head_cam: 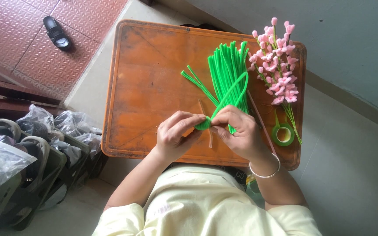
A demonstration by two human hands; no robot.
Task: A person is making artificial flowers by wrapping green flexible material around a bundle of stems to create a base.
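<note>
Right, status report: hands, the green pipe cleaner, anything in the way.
Left hand and right hand both pinching the bent green fuzzy pipe cleaner at its coiled end. Loop standing over the green pipe cleaner bundle. Nothing between the hands.

Soft, even daylight lit the scene; shadows were faint, the worn orange wooden table showed no glare, and focus was sharp.

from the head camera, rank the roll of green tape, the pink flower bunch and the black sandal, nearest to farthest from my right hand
Measured from the right hand:
1. Roll of green tape, just to its right on the orange table.
2. Pink flower bunch, at the table's far right corner.
3. Black sandal, on the pink floor tiles, far upper left.
</note>
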